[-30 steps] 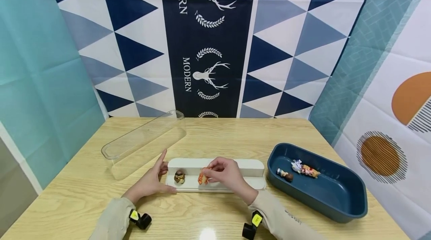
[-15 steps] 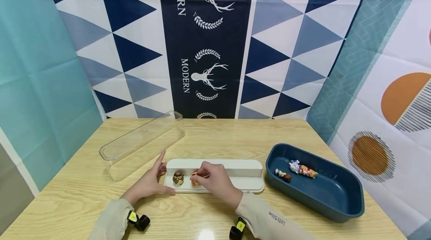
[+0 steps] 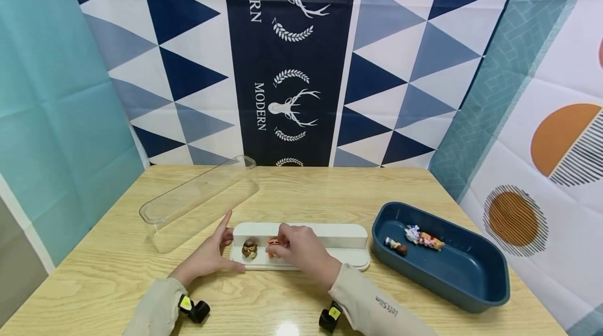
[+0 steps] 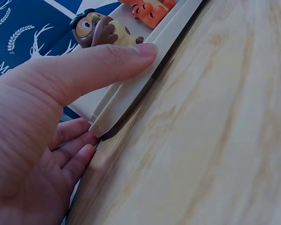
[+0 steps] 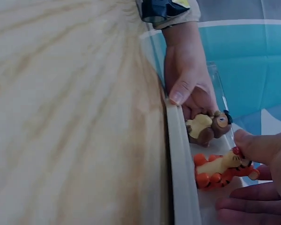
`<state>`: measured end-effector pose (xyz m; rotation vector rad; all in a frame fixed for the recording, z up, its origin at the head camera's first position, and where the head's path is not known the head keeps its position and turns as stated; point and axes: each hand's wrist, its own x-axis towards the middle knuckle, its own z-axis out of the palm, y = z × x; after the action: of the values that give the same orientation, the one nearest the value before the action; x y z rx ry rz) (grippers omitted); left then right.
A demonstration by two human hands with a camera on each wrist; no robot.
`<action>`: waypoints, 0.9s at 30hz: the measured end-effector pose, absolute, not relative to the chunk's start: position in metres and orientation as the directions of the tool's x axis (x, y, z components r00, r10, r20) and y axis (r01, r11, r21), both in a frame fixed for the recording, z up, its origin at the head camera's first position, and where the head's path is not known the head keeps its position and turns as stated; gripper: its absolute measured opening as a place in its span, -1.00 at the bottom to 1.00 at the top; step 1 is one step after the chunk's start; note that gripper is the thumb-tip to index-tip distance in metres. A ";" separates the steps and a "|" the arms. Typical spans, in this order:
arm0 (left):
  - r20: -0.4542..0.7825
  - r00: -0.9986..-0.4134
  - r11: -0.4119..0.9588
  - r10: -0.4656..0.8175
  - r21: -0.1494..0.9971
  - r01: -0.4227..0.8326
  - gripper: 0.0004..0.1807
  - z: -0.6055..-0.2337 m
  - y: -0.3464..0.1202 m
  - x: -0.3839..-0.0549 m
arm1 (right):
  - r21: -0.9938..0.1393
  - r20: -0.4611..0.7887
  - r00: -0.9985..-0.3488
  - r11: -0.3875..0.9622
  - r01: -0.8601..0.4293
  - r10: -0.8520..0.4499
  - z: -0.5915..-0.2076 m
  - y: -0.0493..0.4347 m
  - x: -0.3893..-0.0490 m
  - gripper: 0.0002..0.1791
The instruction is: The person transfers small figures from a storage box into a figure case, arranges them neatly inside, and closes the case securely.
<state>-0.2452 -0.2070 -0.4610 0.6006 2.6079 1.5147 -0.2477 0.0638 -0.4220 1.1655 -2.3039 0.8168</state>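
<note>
A long white display base (image 3: 346, 255) with a raised back step lies across the table. My left hand (image 3: 209, 257) holds its left end, thumb (image 4: 131, 56) on the front rim and other fingers behind the end. A brown owl figurine (image 3: 249, 248) stands upright on the base beside that hand. Just right of the owl stands an orange tiger figurine (image 5: 220, 171) with black stripes. My right hand (image 3: 306, 252) pinches the tiger's head, thumb (image 5: 253, 145) at its nose and index finger behind. The right hand's remaining fingers spread loosely beside the tiger.
Behind the left hand lies a clear plastic cover (image 3: 202, 200), set diagonally. A dark blue bin (image 3: 471, 273) stands at the right, with several small figurines (image 3: 430, 241) lying inside. Patterned cloths hang behind the wooden table (image 3: 320, 194).
My right hand has moved left with the tiger figurine and set it near the owl; over the last half second it has barely shifted. The left hand stays on the base.
</note>
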 end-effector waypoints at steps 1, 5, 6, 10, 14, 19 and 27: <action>0.134 -0.922 0.441 0.364 0.847 0.297 0.52 -0.461 -0.207 -0.245 | -0.308 0.602 -0.557 0.478 -0.823 -0.572 -0.422 0.064 -0.248 -0.64; 0.132 -0.920 0.431 0.369 0.853 0.295 0.51 -0.461 -0.207 -0.245 | -0.305 0.589 -0.566 0.489 -0.817 -0.577 -0.420 0.064 -0.249 -0.66; 0.133 -0.920 0.432 0.369 0.852 0.297 0.51 -0.461 -0.207 -0.245 | -0.306 0.588 -0.566 0.488 -0.817 -0.578 -0.420 0.064 -0.249 -0.66; 0.134 -0.921 0.447 0.366 0.843 0.300 0.52 -0.460 -0.206 -0.247 | -0.315 0.580 -0.572 0.488 -0.814 -0.580 -0.420 0.065 -0.250 -0.67; 0.131 -0.920 0.452 0.368 0.840 0.301 0.52 -0.460 -0.205 -0.246 | -0.334 0.543 -0.604 0.510 -0.792 -0.583 -0.418 0.066 -0.250 -0.68; 0.134 -0.917 0.427 0.376 0.853 0.300 0.51 -0.462 -0.205 -0.245 | -0.317 0.510 -0.606 0.522 -0.792 -0.611 -0.412 0.071 -0.248 -0.71; 0.125 -0.922 0.428 0.367 0.857 0.287 0.51 -0.463 -0.206 -0.245 | -0.148 0.455 -0.564 0.566 -0.811 -0.689 -0.395 0.091 -0.248 -0.69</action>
<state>-0.2450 -0.2062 -0.4631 0.5928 2.5864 1.5269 -0.2483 0.0909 -0.3953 1.2244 -2.4557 0.4903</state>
